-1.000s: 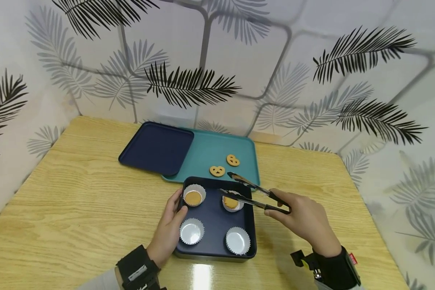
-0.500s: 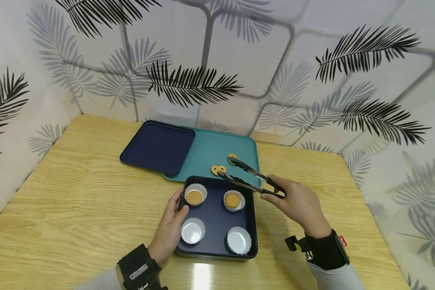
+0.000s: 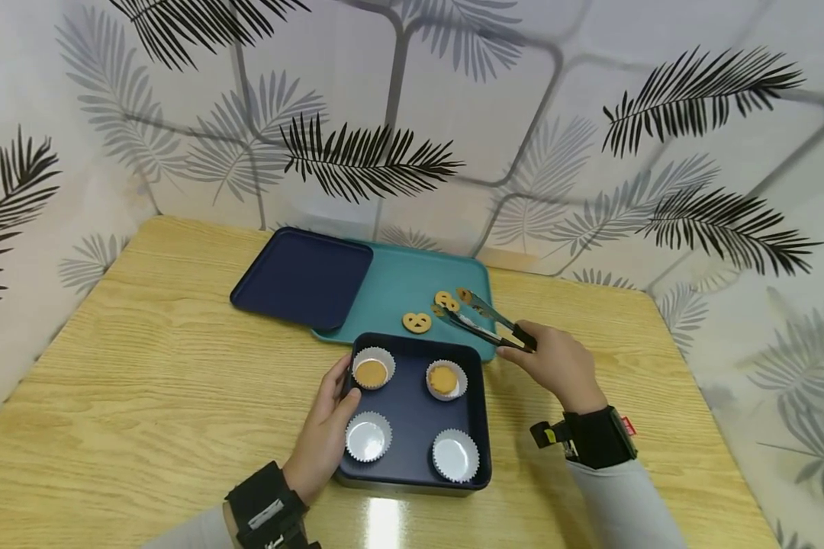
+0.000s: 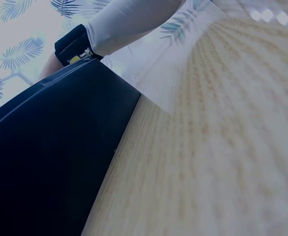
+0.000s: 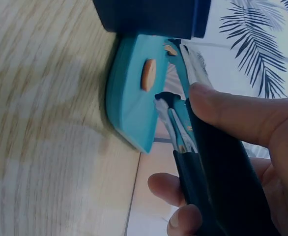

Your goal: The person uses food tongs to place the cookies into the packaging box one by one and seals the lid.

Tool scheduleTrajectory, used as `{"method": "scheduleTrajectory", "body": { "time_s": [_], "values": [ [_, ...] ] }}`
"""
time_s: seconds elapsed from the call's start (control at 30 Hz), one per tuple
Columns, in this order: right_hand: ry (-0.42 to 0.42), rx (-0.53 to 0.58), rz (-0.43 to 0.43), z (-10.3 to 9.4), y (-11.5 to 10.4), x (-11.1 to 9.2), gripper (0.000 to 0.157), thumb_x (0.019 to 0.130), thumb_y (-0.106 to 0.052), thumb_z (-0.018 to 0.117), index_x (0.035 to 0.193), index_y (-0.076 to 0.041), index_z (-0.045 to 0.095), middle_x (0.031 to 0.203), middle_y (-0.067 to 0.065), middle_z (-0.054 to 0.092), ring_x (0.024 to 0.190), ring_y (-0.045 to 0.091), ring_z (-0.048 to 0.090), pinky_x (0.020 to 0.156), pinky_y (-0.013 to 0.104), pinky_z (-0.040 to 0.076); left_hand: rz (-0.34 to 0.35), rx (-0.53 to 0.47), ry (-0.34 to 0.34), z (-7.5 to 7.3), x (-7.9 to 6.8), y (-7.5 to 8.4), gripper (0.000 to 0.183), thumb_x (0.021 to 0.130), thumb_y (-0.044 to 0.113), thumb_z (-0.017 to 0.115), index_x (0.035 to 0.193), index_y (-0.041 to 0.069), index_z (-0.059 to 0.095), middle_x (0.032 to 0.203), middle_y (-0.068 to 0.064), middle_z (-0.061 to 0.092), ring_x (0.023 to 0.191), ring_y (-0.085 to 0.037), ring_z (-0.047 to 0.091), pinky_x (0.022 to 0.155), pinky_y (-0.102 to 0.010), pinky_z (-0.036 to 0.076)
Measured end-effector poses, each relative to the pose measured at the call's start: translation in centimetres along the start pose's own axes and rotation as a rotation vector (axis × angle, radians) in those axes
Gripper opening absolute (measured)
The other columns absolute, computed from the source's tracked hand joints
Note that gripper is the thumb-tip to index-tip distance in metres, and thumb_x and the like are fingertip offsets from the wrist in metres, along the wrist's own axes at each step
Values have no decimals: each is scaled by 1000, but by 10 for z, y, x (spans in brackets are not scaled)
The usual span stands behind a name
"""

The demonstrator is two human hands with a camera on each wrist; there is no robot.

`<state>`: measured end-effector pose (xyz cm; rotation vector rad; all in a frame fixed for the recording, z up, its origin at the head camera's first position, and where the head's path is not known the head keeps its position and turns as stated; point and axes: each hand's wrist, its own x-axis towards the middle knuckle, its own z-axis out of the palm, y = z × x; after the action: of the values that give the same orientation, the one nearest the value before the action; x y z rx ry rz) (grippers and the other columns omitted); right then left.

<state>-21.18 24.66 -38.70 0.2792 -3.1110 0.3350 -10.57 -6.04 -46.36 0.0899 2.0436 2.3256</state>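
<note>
Left hand [image 3: 326, 431]: grips pan [image 3: 412, 427], thumb over rim.
Right hand [image 3: 559, 362]: pinches tongs [image 3: 477, 329] between thumb and fingers.
Tips: apart, beside far pretzel [image 3: 446, 300]; contact unclear.

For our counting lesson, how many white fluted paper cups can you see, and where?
4, all in the dark pan, one near each corner: far-left cup, far-right cup, near-left cup and near-right cup. None appears hidden.

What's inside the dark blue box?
Inside the box are four white paper cups. The two far ones each hold a round tan cookie; the near two look empty. What's under the cups is covered, so that can't be seen.
</note>
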Motion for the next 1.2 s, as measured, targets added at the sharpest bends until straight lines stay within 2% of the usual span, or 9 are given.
{"method": "scheduleTrajectory", "body": {
  "time_s": [0.2, 0.5, 0.73, 0.83, 1.03, 1.2],
  "values": [
    [10, -38, 36, 5, 0, 4, 57, 73, -57, 58, 116, -18, 59, 76, 6, 64, 58, 19, 50, 38, 31, 33, 3, 6, 1, -1, 0, 1, 49, 96, 21, 36, 142, 18, 16, 152, -6, 13, 136, -17, 7, 114, -50, 13],
    [14, -35, 47, 9, -3, 6, 57, 74, -54, 61, 118, -18, 59, 88, 10, 69, 61, 20, 53, 37, 31, 35, 9, 3, -10, -2, 0, 1, 50, 96, 23, 36, 142, 19, 16, 153, -7, 12, 136, -17, 6, 114, -51, 13],
    [15, -32, 52, 10, -7, 7, 52, 74, -52, 61, 114, -18, 61, 72, 6, 60, 56, 20, 47, 36, 29, 29, -1, 4, -12, -1, 0, 2, 50, 96, 23, 36, 142, 19, 16, 153, -6, 12, 136, -16, 6, 114, -50, 13],
    [19, -34, 57, 10, -9, 7, 52, 75, -52, 60, 115, -19, 60, 76, 7, 63, 57, 20, 49, 36, 30, 31, 1, 2, -10, -1, 0, 2, 49, 96, 22, 36, 142, 19, 16, 152, -6, 12, 136, -16, 7, 114, -50, 13],
    [19, -19, 78, 12, -9, 5, 54, 77, -50, 59, 120, -16, 57, 97, 14, 69, 62, 21, 53, 36, 31, 36, 4, 1, -9, -1, 0, 2, 50, 96, 21, 36, 142, 17, 16, 152, -7, 12, 136, -17, 7, 114, -50, 13],
    [25, -22, 80, 13, -9, 5, 56, 78, -50, 59, 121, -15, 57, 103, 17, 68, 63, 22, 54, 36, 31, 35, 8, -5, -10, -1, 0, 1, 50, 96, 21, 36, 142, 17, 16, 152, -7, 12, 136, -17, 7, 114, -50, 13]
  ]
}}
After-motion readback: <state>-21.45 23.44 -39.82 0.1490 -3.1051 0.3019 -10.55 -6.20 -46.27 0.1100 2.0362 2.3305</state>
